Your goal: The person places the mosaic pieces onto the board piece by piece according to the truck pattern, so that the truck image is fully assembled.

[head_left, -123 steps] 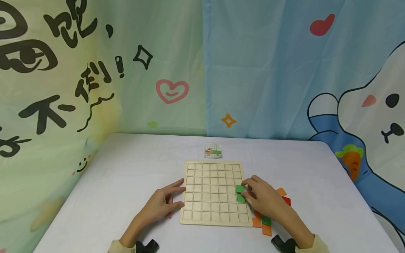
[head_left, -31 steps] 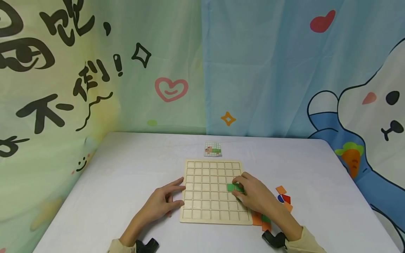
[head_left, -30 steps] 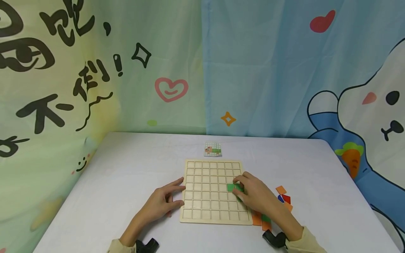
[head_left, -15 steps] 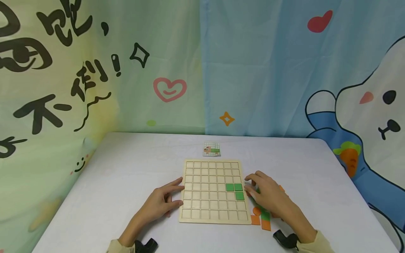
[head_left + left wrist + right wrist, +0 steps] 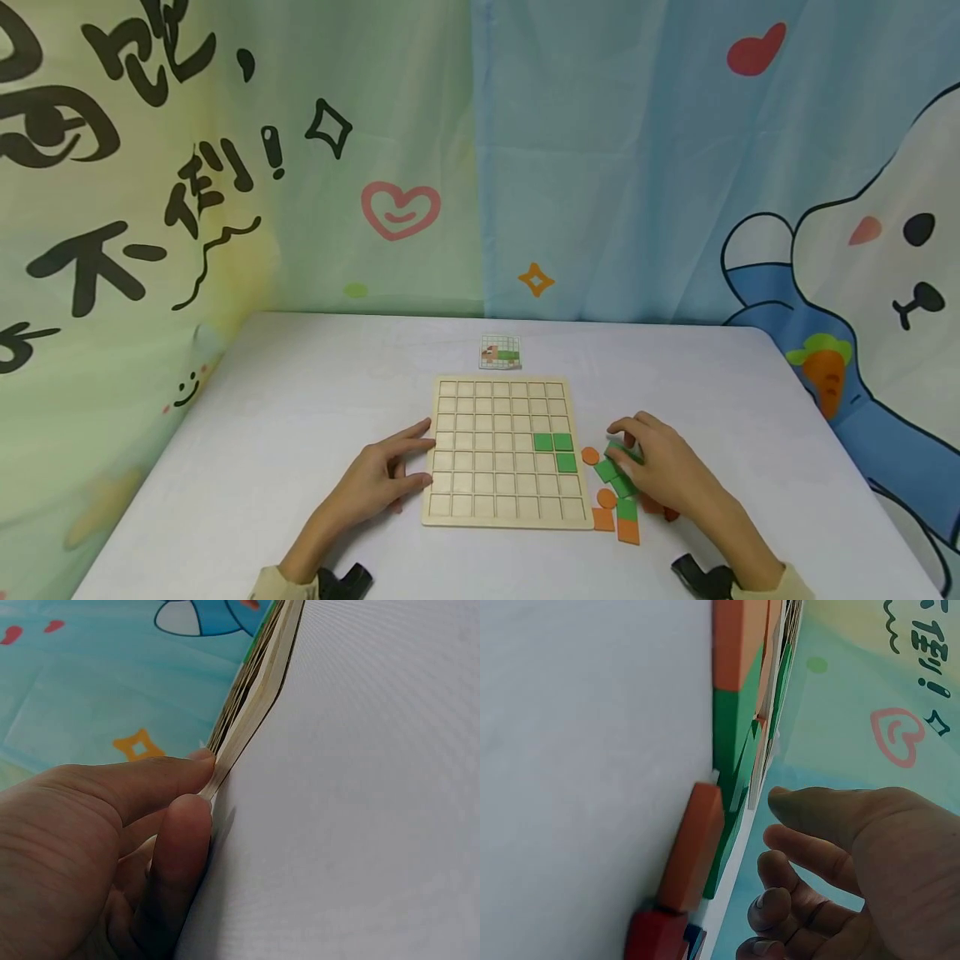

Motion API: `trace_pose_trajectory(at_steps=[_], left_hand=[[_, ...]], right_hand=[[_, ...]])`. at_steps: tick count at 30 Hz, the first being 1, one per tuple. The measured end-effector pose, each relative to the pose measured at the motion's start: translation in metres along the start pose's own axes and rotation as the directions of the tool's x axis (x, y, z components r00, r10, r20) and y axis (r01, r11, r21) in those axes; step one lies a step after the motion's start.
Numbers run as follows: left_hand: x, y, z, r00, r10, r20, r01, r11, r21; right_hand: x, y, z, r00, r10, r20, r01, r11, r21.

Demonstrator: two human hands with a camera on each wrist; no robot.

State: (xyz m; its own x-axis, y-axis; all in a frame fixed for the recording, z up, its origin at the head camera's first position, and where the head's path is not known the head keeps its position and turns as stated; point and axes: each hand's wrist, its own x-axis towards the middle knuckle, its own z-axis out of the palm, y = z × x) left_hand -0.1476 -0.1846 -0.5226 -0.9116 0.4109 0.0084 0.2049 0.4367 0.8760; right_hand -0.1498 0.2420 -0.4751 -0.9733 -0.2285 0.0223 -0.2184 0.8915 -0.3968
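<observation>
Left hand [image 5: 378, 477], fingers relaxed, touches the grid board [image 5: 486, 460]; beyond its fingertips, three green squares [image 5: 562, 443] fill cells. Right hand [image 5: 670, 468], fingers parted and empty, hovers near loose tiles [image 5: 622, 486].

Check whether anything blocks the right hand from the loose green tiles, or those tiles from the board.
Nothing visible stands between the right hand and the loose green tiles. Two orange discs lie between those tiles and the right edge of the board.
</observation>
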Motion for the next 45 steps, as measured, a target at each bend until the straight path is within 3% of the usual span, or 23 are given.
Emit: trace_pose_trajectory(at_steps=[22, 45], left_hand=[[0.001, -0.001, 0.0, 1.0, 0.009, -0.001, -0.009, 1.0, 0.004], [-0.001, 0.002, -0.001, 1.0, 0.007, 0.003, -0.007, 1.0, 0.019]], right_hand=[[-0.026, 0.02, -0.005, 1.0, 0.017, 0.021, -0.016, 0.997, -0.077], [-0.032, 0.027, -0.002, 1.0, 0.015, 0.002, -0.015, 0.995, -0.102]])
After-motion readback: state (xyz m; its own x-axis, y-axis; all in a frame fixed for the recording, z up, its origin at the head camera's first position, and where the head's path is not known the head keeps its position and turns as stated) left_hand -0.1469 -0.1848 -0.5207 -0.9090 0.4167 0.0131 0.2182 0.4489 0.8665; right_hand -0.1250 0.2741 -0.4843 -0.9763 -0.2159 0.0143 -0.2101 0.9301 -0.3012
